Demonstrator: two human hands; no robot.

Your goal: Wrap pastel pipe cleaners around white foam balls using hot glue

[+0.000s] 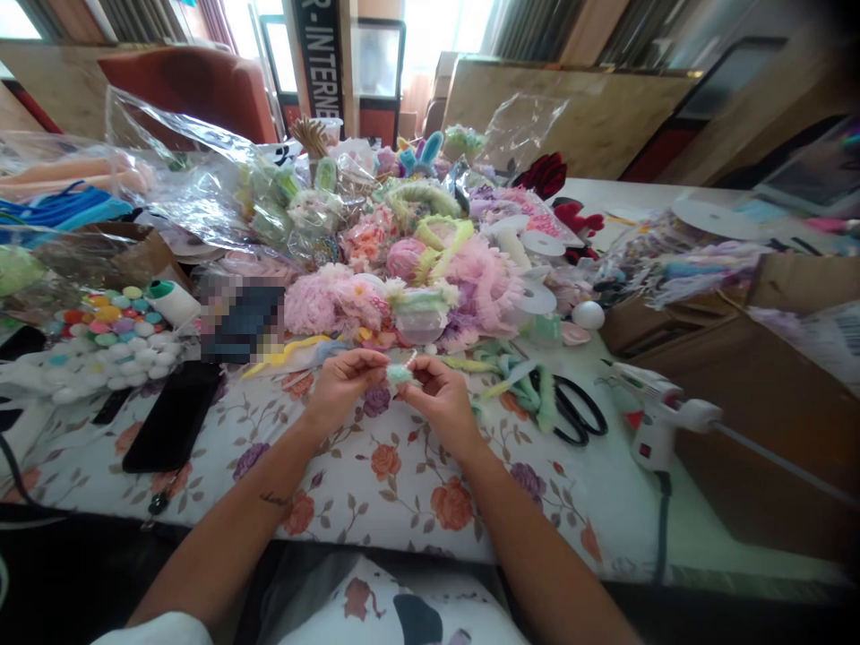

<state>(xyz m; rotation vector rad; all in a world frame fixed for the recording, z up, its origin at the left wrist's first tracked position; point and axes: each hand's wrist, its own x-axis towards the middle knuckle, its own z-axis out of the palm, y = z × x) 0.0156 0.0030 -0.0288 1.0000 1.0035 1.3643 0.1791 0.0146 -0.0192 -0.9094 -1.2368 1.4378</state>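
Both my hands meet over the flowered tablecloth (403, 502). My left hand (341, 385) and my right hand (442, 399) are closed in a pinch on a small fluffy mint-green piece (401, 374) held between them, just above the cloth. A thin white stick pokes up from the piece by my right fingers. Right behind my hands lies a heap of pink, green and lilac frilly pompom crafts (417, 287).
Black scissors (571, 408) and a white glue gun (655, 414) with its cord lie to the right, by a cardboard box (759, 385). A black phone (173, 417) and a bag of coloured pompoms (107, 340) sit left. Plastic bags crowd the back.
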